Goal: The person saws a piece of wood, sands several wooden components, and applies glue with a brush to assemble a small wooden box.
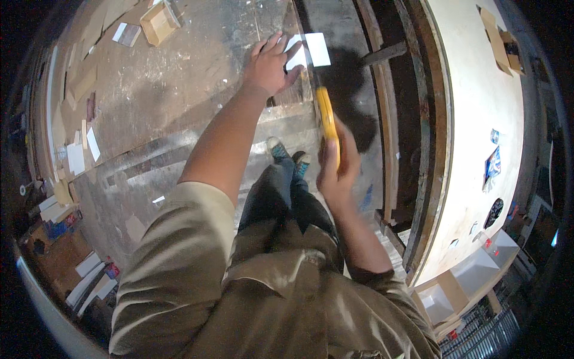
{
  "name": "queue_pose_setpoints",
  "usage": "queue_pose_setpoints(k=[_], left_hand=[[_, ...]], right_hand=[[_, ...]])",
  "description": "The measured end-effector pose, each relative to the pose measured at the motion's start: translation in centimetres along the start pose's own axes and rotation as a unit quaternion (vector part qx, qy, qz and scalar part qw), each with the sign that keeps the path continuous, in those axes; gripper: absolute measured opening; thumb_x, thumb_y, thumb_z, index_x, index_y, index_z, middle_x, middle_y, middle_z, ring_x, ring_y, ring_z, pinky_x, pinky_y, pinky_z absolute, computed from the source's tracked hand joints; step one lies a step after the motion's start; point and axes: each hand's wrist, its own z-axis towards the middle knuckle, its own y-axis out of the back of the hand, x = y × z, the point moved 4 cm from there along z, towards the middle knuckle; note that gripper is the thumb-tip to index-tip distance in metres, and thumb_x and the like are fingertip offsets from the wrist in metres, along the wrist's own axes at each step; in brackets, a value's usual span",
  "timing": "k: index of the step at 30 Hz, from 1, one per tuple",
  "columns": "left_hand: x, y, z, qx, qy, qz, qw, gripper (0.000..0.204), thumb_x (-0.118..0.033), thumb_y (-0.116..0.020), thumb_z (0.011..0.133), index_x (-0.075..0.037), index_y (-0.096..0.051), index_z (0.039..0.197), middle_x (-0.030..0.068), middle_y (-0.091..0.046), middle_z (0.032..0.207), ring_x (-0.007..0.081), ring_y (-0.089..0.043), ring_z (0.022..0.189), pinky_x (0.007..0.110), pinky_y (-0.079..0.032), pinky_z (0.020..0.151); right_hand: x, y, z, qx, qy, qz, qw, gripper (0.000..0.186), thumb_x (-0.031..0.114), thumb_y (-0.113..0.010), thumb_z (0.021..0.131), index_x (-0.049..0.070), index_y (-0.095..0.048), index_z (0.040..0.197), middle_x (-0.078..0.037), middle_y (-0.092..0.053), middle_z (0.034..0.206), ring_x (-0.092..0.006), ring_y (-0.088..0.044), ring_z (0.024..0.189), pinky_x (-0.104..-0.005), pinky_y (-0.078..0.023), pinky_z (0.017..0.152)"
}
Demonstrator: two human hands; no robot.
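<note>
My right hand (339, 173) is closed round the yellow handle of a handsaw (326, 113). Its thin dark blade runs away from me, across a small flat white panel (319, 49) at the edge of the worktable (197, 78). Part of that panel sticks out past the edge, right of the blade. With fingers spread, my left hand (267, 67) presses down on the table and the panel's left part, close beside the blade. The fingers hide some of the panel, and how deep the blade sits in it I cannot tell.
A pale bench top (478, 107) on a timber frame stands to the right, bearing a blue packet (492, 163) and a black roll (494, 213). An open wooden box (159, 24) and scattered offcuts lie at the far left. White compartments (478, 272) are at the lower right.
</note>
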Motion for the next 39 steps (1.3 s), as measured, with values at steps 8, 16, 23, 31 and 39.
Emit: queue_pose_setpoints(k=[8,16,23,31,39], left_hand=[[0.0,1.0,-0.1,-0.013,-0.002,-0.016,1.000,0.059,-0.046,-0.058,0.092,-0.020,-0.051,0.144,0.0136,-0.047,0.149,0.0281,-0.037,0.143,0.046,-0.030,0.114],[-0.7,1.3,-0.4,0.003,-0.005,-0.023,1.000,0.056,-0.041,-0.065,0.088,-0.014,-0.059,0.137,0.0168,-0.043,0.152,0.0313,-0.037,0.144,0.047,-0.029,0.115],[-0.5,2.3,0.0,-0.017,-0.029,-0.059,0.998,0.060,-0.036,-0.069,0.086,-0.003,-0.058,0.134,0.0237,-0.045,0.148,0.0343,-0.041,0.140,0.047,-0.030,0.115],[-0.6,1.9,-0.2,-0.024,-0.021,-0.065,0.997,0.054,-0.040,-0.066,0.087,-0.011,-0.061,0.133,0.0192,-0.046,0.149,0.0321,-0.038,0.142,0.048,-0.028,0.115],[0.3,0.4,-0.3,0.021,-0.003,0.019,1.000,0.064,-0.053,-0.050,0.094,-0.024,-0.041,0.151,0.0126,-0.042,0.153,0.0270,-0.033,0.146,0.046,-0.027,0.116]], right_hand=[[0.8,0.2,-0.7,-0.016,0.010,-0.002,1.000,0.040,0.023,-0.046,0.105,-0.002,-0.052,0.136,0.003,-0.055,0.087,-0.0027,-0.042,0.066,-0.0183,-0.035,0.058],[1.8,0.6,-1.4,-0.061,0.110,-0.044,0.991,0.040,0.014,-0.054,0.098,-0.004,-0.052,0.134,-0.010,-0.065,0.077,-0.0139,-0.062,0.069,-0.0308,-0.048,0.063],[1.4,0.9,-1.1,-0.061,0.112,-0.018,0.992,0.038,0.012,-0.055,0.096,-0.004,-0.053,0.130,-0.019,-0.067,0.081,-0.0258,-0.069,0.070,-0.0330,-0.052,0.065],[2.2,1.1,-1.6,-0.040,0.092,-0.046,0.994,0.039,0.012,-0.053,0.098,-0.005,-0.051,0.133,-0.020,-0.069,0.093,-0.0234,-0.069,0.082,-0.0350,-0.052,0.072],[3.2,0.4,-1.6,-0.017,0.018,-0.016,1.000,0.038,0.024,-0.047,0.106,-0.003,-0.056,0.130,0.002,-0.057,0.087,-0.0025,-0.043,0.067,-0.0191,-0.036,0.058]])
